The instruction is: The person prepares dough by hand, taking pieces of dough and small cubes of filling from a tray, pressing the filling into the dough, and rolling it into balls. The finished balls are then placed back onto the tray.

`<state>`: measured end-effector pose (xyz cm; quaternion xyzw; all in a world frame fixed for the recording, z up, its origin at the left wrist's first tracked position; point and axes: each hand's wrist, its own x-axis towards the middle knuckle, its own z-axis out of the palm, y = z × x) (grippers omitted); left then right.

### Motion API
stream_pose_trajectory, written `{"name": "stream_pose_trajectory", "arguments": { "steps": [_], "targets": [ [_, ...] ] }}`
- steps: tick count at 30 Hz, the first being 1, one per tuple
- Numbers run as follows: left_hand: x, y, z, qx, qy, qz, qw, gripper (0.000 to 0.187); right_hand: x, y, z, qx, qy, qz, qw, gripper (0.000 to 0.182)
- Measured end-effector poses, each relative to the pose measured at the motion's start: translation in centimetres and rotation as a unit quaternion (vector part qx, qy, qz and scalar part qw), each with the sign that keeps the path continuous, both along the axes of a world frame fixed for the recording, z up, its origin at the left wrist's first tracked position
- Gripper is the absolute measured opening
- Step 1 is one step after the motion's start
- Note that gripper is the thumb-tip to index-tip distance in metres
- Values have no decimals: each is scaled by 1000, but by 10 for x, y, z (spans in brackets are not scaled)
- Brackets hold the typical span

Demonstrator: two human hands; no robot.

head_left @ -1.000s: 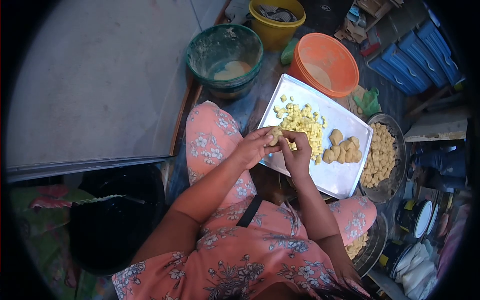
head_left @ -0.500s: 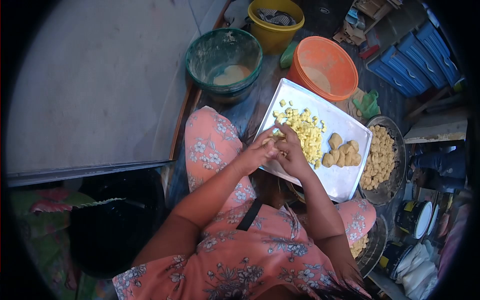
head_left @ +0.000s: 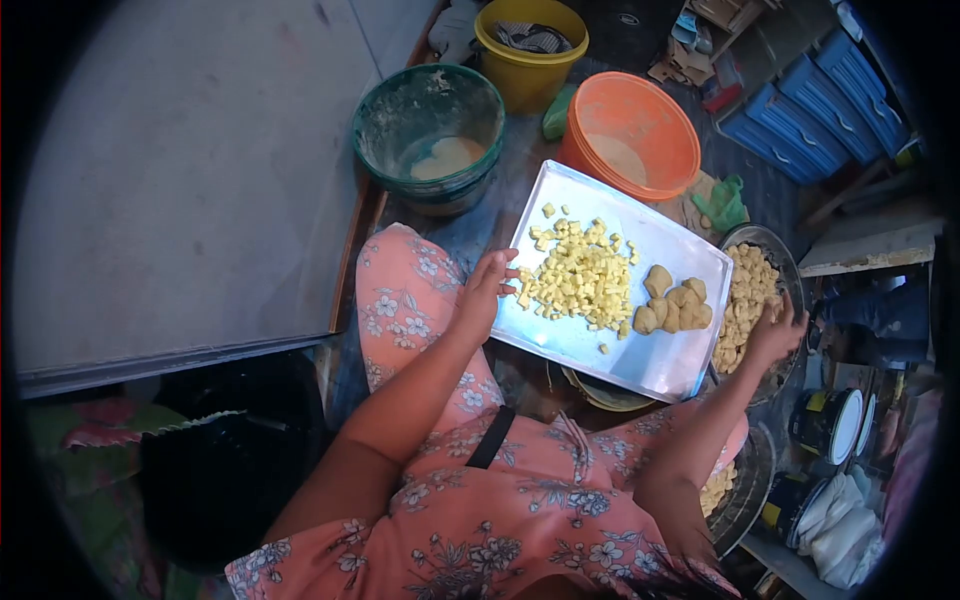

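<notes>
A silver metal tray [head_left: 660, 370] lies tilted across my lap, with a heap of small yellow cubes [head_left: 580, 275] on its left part and several lumps of tan dough [head_left: 685, 306] on its right. At the tray's left edge is my left hand [head_left: 487, 292], fingers apart, with no object visible in it. My right hand [head_left: 773, 335] reaches over a dark round pan of small dough balls [head_left: 742, 290]. Its fingers look spread among the balls at the pan's right side, their tips partly hard to make out.
Beyond the tray stand an orange tub [head_left: 640, 130], a green tub [head_left: 430, 130] and a yellow bucket [head_left: 530, 60]. A second pan [head_left: 745, 500] with dough pieces sits by my right knee. Blue drawers [head_left: 810, 110] are at the far right, paint-type cans [head_left: 830, 425] nearer.
My hands were together over the tray's left part, working something small between the fingers. They have separated: the right moved across to the pan, the left drew back to the tray edge.
</notes>
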<state>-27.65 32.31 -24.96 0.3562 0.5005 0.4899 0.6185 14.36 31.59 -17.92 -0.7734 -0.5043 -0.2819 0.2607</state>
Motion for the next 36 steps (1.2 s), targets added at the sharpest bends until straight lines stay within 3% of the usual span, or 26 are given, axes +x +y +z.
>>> {"name": "stream_pose_trajectory", "arguments": {
  "steps": [1, 2, 3, 4, 5, 7, 10, 11, 14, 16, 18, 21, 25, 27, 28, 29, 30, 31, 32, 33, 34, 36],
  "targets": [
    [2, 1, -1, -2, 3, 8, 1000, 47, -3, 6, -9, -14, -50, -34, 998, 35],
    [3, 1, -2, -4, 7, 19, 1000, 46, -12, 14, -26, -58, 54, 43, 996, 40],
    [2, 1, -1, -6, 8, 24, 1000, 46, -20, 21, -45, -72, 273, 213, 935, 44],
    [1, 0, -1, -9, 23, 5, 1000, 43, -54, 18, -31, -213, 313, 220, 899, 37],
    [0, -1, 0, -11, 36, -14, 999, 41, -79, 18, -26, -256, 349, 273, 859, 27],
    [1, -3, 5, 8, 31, -17, 999, 39, -102, 11, -40, -315, 329, 323, 830, 17],
    [1, -5, 3, 31, 28, -32, 999, 35, -136, -13, -22, -466, 350, 322, 746, 17],
    [0, -4, 4, 18, 31, -43, 998, 35, -135, -19, -24, -466, 352, 320, 746, 17],
    [3, -2, 7, 8, 26, -57, 998, 34, -120, -21, -41, -347, 279, 239, 863, 18],
    [4, -3, 6, 8, 23, -61, 998, 33, -104, -13, -45, -299, 215, 216, 904, 21],
    [6, -3, 4, 13, 19, -69, 997, 30, -101, -1, -58, -247, 216, 247, 912, 27],
    [9, -2, 6, 22, 14, -73, 997, 30, -111, 16, -82, -210, 75, 134, 966, 38],
    [7, 1, 1, 34, 32, -83, 995, 30, -127, 30, -62, -305, 113, 103, 940, 42],
    [3, -2, 1, 23, 9, -154, 988, 30, -128, 29, -57, -159, 417, 215, 869, 49],
    [4, -4, 3, 22, 9, -155, 988, 30, -145, 25, -44, -136, 448, 260, 844, 52],
    [6, -4, 6, -16, -79, -174, 981, 29, -169, 19, -31, -111, 478, 303, 817, 56],
    [9, -5, 10, -54, -166, -194, 965, 29, -184, 14, -27, -164, 472, 342, 796, 58],
    [10, -7, 13, -97, -248, -205, 942, 30, -203, 8, -17, -231, 483, 407, 740, 58],
    [11, -9, 15, -97, -247, -208, 941, 30, -218, 4, -8, -268, 469, 461, 704, 52],
    [11, -11, 16, -101, -245, -188, 946, 30, -234, 4, -13, -205, 476, 517, 682, 41],
    [10, -11, 18, -105, -242, -167, 950, 29, -238, 5, -15, -203, 476, 517, 682, 41],
    [0, -10, 20, -86, -192, -155, 965, 27, -243, 6, -19, -225, 377, 456, 774, 28]
  ]
}}
